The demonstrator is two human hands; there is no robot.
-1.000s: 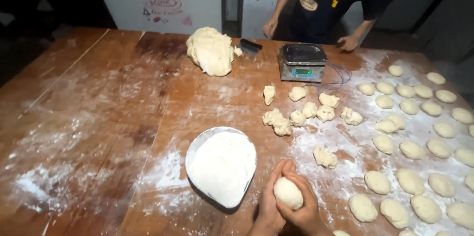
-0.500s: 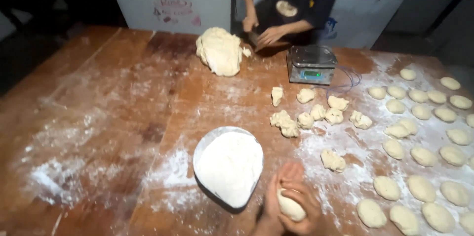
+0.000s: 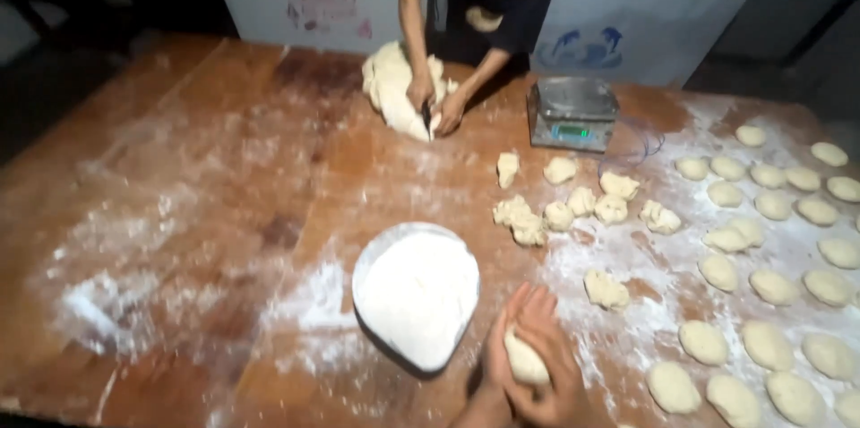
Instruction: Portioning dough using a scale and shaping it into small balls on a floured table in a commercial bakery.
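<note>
Co-worker's hands moving onto the big dough mass since a second ago, cutting. Left hand and right hand still cupping the dough ball together, beside the flour dish on the table; rolling continuing.

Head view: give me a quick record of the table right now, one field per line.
left hand: cupped around the dough piece, at the near table edge
right hand: wrapped over the same dough piece from the other side
flour bowl: just left of the hands, full of white flour
rough dough chunks: loose cluster mid-table, unshaped
shaped dough rounds: rows along the right side
scale: far side, display lit
co-worker's hands: on the big dough mass, cutting with a blade
table: wooden, dusted with flour
</note>
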